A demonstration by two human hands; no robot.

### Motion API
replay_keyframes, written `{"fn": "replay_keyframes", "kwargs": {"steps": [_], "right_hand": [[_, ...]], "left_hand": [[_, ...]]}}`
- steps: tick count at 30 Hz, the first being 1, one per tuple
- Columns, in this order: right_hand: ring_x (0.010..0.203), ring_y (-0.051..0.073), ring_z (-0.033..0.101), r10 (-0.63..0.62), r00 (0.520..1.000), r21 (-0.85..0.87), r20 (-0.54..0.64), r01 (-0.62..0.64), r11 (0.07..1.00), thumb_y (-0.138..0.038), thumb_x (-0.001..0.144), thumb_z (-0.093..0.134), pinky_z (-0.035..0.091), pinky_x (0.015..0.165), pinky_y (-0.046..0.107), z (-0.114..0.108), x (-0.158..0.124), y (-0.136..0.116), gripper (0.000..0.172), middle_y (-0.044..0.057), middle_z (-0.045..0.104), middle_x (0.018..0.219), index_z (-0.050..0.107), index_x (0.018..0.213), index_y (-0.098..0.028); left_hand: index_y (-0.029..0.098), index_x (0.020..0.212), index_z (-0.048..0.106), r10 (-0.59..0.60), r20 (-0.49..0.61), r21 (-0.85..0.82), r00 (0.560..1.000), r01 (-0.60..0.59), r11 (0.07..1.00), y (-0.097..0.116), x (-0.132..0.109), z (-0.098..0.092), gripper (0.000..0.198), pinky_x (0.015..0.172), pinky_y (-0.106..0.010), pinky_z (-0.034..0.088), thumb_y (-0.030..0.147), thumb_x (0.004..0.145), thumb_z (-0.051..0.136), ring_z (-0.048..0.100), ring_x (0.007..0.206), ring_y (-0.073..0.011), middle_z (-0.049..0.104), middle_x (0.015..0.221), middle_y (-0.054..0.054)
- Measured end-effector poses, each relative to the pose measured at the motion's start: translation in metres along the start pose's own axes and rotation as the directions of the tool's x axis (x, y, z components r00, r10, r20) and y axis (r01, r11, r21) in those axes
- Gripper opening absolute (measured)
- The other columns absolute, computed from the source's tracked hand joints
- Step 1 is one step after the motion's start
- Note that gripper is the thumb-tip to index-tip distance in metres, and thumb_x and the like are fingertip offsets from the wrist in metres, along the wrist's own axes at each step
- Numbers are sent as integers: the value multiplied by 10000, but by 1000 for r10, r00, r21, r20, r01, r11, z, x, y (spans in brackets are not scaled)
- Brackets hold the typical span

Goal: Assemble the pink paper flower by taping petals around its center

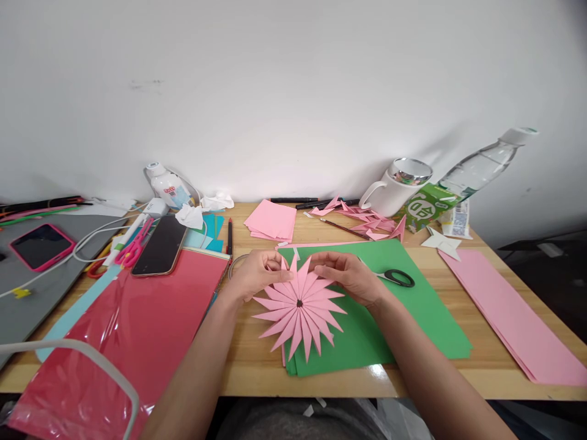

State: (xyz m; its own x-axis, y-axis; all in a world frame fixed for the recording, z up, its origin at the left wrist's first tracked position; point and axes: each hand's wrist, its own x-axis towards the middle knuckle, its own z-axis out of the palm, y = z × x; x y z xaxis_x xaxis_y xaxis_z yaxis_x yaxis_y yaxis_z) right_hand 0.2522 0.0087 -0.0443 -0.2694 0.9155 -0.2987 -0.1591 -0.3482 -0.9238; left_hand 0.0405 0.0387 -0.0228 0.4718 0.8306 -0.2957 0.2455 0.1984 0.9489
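A pink paper flower [300, 308] of several pointed folded petals lies on a stack of green paper [403, 311] at the middle of the wooden desk. My left hand [259, 274] pinches the petals at the flower's top left. Opposite it, my right hand [351, 276] pinches the petals at the top right. Both hands are closed on the flower's far edge.
Black scissors [398, 278] lie on the green paper right of my hand. Red paper in a plastic sleeve [132, 330] and a phone [160, 245] lie left. Folded pink pieces [367, 221], a white mug [394, 185], a water bottle [481, 165] and pink strips [509, 311] are right.
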Motion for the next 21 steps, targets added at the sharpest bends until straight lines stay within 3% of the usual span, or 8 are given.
{"fn": "replay_keyframes", "kwargs": {"steps": [5,9,13,21], "right_hand": [[720,118,599,19,995,-32,102,-16,999,-323,665,729,446,659,251,0,-1,0,384,61,683,905,631,1007,-179],[692,112,578,-39,997,-81,65,45,996,-281,657,725,428,663,252,1,0,1,372,19,662,771,626,1000,-175],[696,116,543,-124,992,-174,-9,120,977,-308,696,665,412,643,256,1,0,2,243,21,634,796,643,892,-167],[613,97,500,-172,983,-290,-56,149,945,-275,739,577,379,519,217,0,0,2,308,12,595,769,586,1027,-166]], "left_hand": [[143,648,560,-10,99,79,995,3,997,7,-3,2,282,441,-186,203,378,606,708,340,457,-54,450,511,57],[145,682,611,25,7,158,1000,-26,987,2,-1,-1,282,466,-188,277,427,703,614,421,515,-76,514,587,26],[141,705,607,34,-65,112,997,-26,993,-6,1,-5,338,466,-191,316,477,729,573,458,530,-89,546,626,9],[145,673,542,21,-135,-6,991,-22,1000,-7,4,-6,322,417,-182,284,457,747,570,434,456,-72,497,555,31]]}}
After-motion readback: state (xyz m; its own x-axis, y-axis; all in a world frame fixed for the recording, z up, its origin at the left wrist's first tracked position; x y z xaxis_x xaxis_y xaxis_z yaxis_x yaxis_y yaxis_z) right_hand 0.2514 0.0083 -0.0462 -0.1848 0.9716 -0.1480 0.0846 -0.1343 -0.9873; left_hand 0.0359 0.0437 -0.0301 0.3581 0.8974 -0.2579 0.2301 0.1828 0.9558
